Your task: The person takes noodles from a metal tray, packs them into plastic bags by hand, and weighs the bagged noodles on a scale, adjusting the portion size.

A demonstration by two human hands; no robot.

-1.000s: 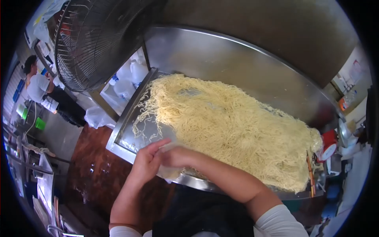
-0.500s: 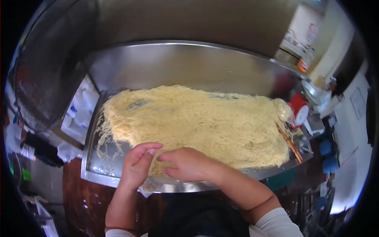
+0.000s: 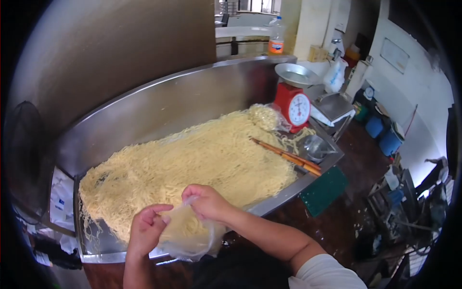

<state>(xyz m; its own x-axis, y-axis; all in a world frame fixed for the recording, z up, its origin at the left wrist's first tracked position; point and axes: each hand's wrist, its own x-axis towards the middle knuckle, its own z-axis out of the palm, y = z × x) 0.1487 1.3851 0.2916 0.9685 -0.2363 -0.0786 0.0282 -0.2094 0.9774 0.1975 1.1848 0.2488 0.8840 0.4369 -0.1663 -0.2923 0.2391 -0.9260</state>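
A clear plastic bag (image 3: 195, 243) hangs between my hands over the front edge of the steel tray, and pale noodles show through it. My right hand (image 3: 206, 202) is closed on the bag's upper edge. At the bag's left side, my left hand (image 3: 146, 230) has its thumb and forefinger pinched at the film. Behind the hands a wide heap of yellow noodles (image 3: 192, 159) covers much of the steel tray (image 3: 274, 195). Two long wooden sticks (image 3: 286, 156) lie across the heap's right end. A filled bag of noodles (image 3: 263, 117) rests beyond them.
A red dial scale (image 3: 293, 108) with a metal pan (image 3: 296, 74) stands at the tray's far right corner. Near it is a metal bowl (image 3: 314, 147). An orange-labelled bottle (image 3: 276, 38) stands on the back ledge. A green mat (image 3: 325, 191) is at the right front.
The view has swung to the right, bringing the scale and the room's right side closer to the middle. The plastic bag now shows spread between my hands.
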